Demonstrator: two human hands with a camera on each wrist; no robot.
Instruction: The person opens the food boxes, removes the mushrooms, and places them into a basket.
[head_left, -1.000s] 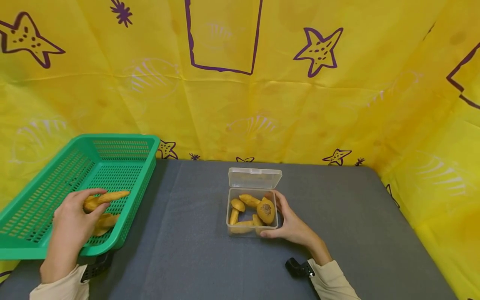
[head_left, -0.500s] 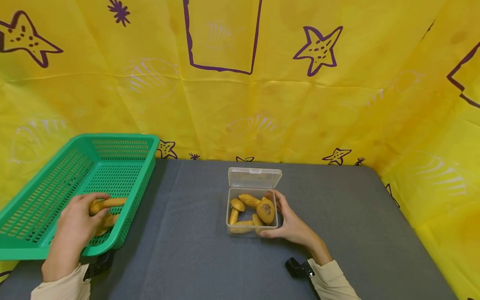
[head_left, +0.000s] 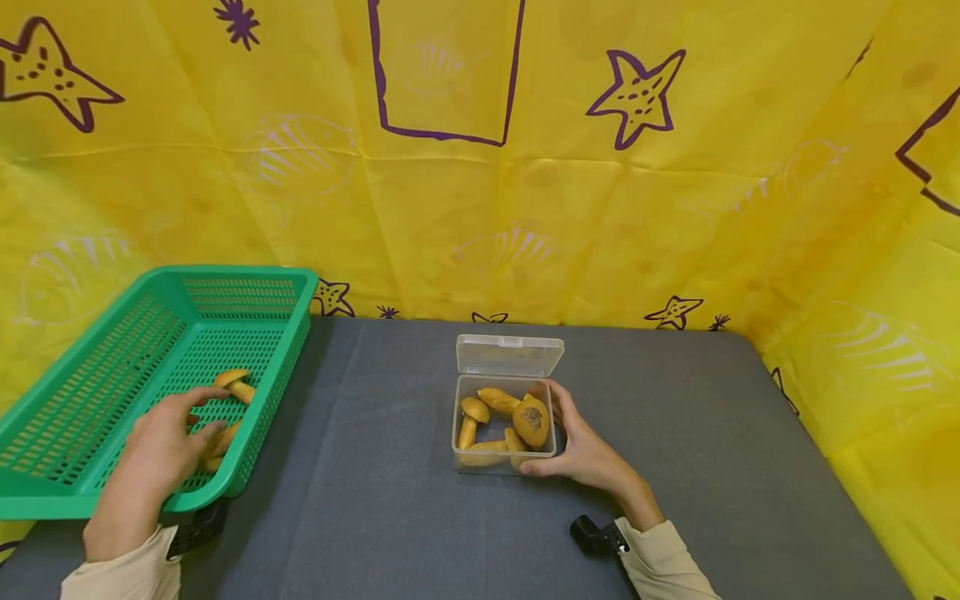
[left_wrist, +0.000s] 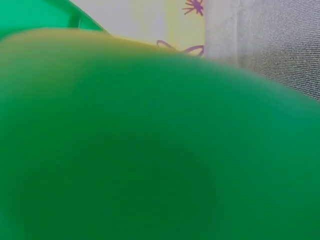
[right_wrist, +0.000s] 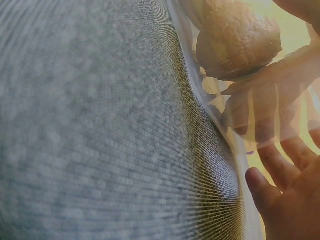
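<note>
My left hand [head_left: 161, 450] is inside the green basket [head_left: 303, 333], thumb and fingers spread apart with nothing pinched between them. Just past its fingertips lies a mushroom [head_left: 236, 384] with a tan cap. More mushroom pieces [head_left: 225, 442] show beside the thumb, partly hidden by the hand. In the left wrist view the blurred green basket wall [left_wrist: 165, 150] covers most of the picture. My right hand [head_left: 585, 450] grips the clear plastic box [head_left: 457, 462] by its right side, thumb at the front corner, fingers behind. Several mushrooms [head_left: 531, 422] lie in the box; its lid [head_left: 510, 357] stands raised.
A dark grey cloth [head_left: 375, 517] covers the table, and the box stands on it to the right of the basket. Behind and at the right hangs a yellow printed curtain [head_left: 562, 233]. Black wrist cameras [head_left: 592, 535] are strapped at both sleeves.
My left hand lowered a mushroom into the basket and let it go; it now lies beyond the fingertips with its cap showing. The right hand and the box have not moved.
</note>
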